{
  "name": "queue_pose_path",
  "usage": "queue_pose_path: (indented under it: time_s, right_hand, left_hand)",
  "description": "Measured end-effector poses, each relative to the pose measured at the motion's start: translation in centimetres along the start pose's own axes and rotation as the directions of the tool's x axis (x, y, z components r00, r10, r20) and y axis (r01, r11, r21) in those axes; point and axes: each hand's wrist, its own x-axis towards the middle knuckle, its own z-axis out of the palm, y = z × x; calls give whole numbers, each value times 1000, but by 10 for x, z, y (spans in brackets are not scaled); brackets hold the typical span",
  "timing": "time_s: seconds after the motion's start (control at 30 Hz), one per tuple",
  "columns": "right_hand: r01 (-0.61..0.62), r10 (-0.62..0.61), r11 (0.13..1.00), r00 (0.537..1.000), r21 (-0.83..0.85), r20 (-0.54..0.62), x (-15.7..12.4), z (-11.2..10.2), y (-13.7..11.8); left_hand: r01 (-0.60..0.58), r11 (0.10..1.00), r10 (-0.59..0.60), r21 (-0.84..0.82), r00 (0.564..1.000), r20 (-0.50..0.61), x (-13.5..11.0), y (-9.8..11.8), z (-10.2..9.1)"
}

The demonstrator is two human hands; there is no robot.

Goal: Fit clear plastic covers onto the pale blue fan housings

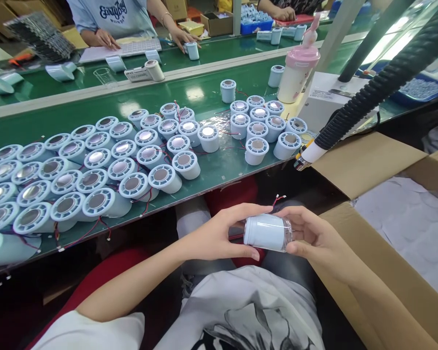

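Note:
Above my lap I hold a light blue cylindrical part [265, 231] on its side, with a clear plastic cup [288, 234] around its right end. My left hand [229, 233] is closed around the left end, thumb below and fingers above. The clear end is gripped by my right hand [310, 233], thumb in front and fingers behind. Thin red and black wires with small white connectors [277, 198] stick up behind the part. Similar light blue cylinders [164, 178] with silvery round tops stand in rows on the green bench [219, 167] in front of me.
A black corrugated hose [379, 82] with a light-coloured nozzle comes down on the right. Below it stands an open cardboard box [379, 253] with white sheets inside. A pink-lidded bottle [297, 68] stands on the bench. Across from me, a co-worker's hand [182, 38] touches another blue cylinder.

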Motion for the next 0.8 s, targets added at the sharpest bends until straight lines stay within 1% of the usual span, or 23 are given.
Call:
queue_pose_path:
  time_s: [0.1, 0.3, 0.47, 0.63, 0.8]
  right_hand:
    - [-53, 52, 995, 999, 81, 7, 1, 0, 2]
    - [-80, 86, 980, 996, 184, -24, 4, 4, 5]
    - [-130, 151, 937, 988, 323, -39, 7, 8, 9]
    - [-227, 250, 901, 968, 370, -15, 5, 13, 11]
    - [-281, 296, 867, 955, 411, 27, 8, 18, 11]
  left_hand:
    - [-14, 1000, 14, 9, 1000, 2, -1, -2, 1]
    - [-48, 999, 48, 21, 999, 15, -2, -4, 0]
    - [-53, 998, 52, 43, 998, 28, -3, -4, 0]
    - [-68, 996, 66, 61, 997, 35, -3, -2, -1]
    - [-83, 994, 80, 70, 996, 38, -3, -2, -1]
